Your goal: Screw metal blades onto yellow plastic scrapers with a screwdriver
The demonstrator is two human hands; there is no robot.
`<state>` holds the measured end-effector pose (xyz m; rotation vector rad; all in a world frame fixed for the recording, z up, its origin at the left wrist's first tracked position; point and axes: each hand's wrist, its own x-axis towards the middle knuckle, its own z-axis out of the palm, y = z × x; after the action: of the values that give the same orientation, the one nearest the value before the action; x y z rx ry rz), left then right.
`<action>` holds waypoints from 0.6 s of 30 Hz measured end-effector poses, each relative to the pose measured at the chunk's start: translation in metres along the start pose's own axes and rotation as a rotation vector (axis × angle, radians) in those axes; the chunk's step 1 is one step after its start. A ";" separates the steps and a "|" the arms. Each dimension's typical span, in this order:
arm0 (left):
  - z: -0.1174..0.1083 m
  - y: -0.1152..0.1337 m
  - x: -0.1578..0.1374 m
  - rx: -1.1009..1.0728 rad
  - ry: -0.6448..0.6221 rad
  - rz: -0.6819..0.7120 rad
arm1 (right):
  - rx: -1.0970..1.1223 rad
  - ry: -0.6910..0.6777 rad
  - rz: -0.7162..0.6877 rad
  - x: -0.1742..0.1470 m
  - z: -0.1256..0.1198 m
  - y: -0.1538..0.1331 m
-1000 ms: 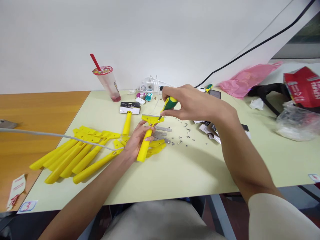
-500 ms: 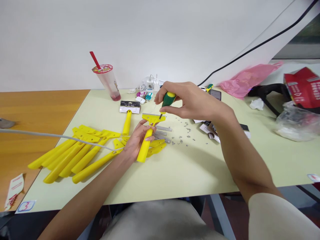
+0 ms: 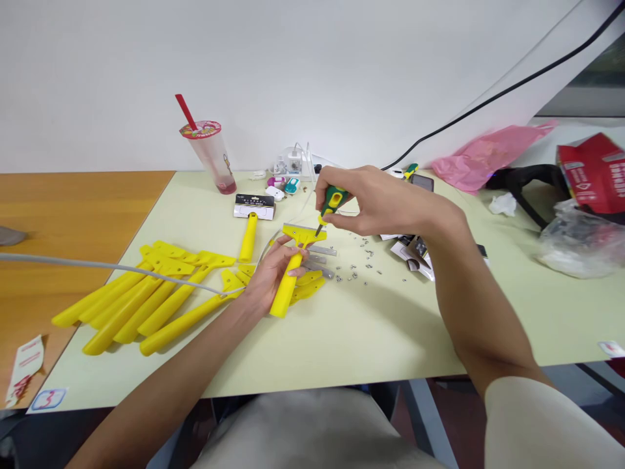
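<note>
My left hand (image 3: 271,277) is wrapped round the handle of a yellow scraper (image 3: 287,286), its wide head pointing away from me with a metal strip along the far edge. Between thumb and fingers, my right hand (image 3: 371,198) grips a green and yellow screwdriver (image 3: 332,200) from above. The screwdriver's tip meets the right side of the scraper head, by a screw there. Beneath and beside the held scraper lie metal strips (image 3: 322,260) and yellow scraper head pieces (image 3: 307,290). Small screws and nuts (image 3: 361,267) are scattered to the right.
Several yellow scraper handles (image 3: 146,293) lie in a pile at left, under a grey cable (image 3: 107,262). A packaged scraper (image 3: 249,238) and a tilted drink cup (image 3: 212,159) stand behind. Chargers (image 3: 294,163), black-and-white packaging (image 3: 415,254) and a clear plastic bag (image 3: 581,241) sit farther off.
My right hand and the screwdriver have shifted slightly right, and the screwdriver has turned in my fingers. The scraper in my left hand has moved slightly right in view.
</note>
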<state>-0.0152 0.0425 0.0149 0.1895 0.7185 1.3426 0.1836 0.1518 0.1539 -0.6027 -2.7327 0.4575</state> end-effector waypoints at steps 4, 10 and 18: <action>-0.002 0.000 0.001 -0.009 -0.037 0.001 | -0.046 -0.003 0.061 -0.001 -0.003 0.002; -0.003 0.003 0.002 -0.004 -0.037 0.010 | -0.105 0.029 0.063 -0.001 -0.004 0.007; -0.004 0.000 0.002 0.021 -0.041 0.024 | -0.159 0.022 0.116 0.001 -0.003 0.005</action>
<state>-0.0174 0.0436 0.0113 0.2425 0.6974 1.3512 0.1861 0.1575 0.1549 -0.8057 -2.7405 0.2591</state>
